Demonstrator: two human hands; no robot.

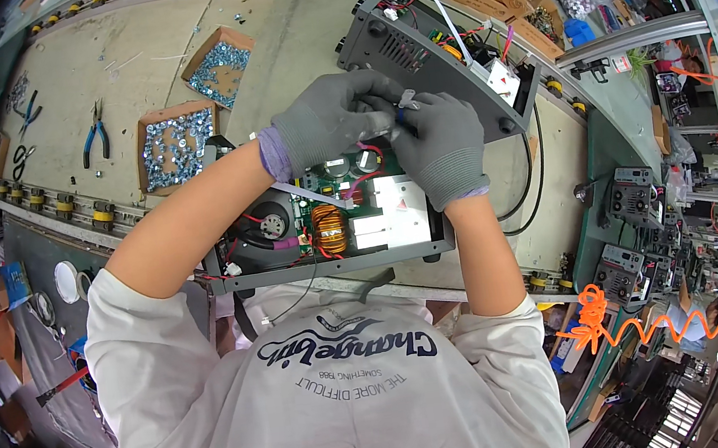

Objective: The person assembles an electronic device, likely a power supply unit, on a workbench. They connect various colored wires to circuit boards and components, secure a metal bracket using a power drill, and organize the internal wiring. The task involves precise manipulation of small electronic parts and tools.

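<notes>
My left hand (326, 122) and my right hand (444, 142), both in grey work gloves, meet above the far side of an open machine housing (338, 268). Their fingertips are pinched together on something small, with a bit of blue and a pale grey end showing; the fingers hide what it is. Inside the housing are a green circuit board (298, 185), a copper-wound coil (329, 229), a white-labelled block (400, 209) and red and black wires. Just beyond my right hand stands a second dark grey housing (395, 49), tilted, with loose wires and white connectors.
Two cardboard trays of small screws, a nearer one (141, 153) and a farther one (200, 53), lie at the left beside blue-handled pliers (94, 136). Black cables (540, 168) loop at the right. A coiled orange air hose (654, 328) hangs farther right.
</notes>
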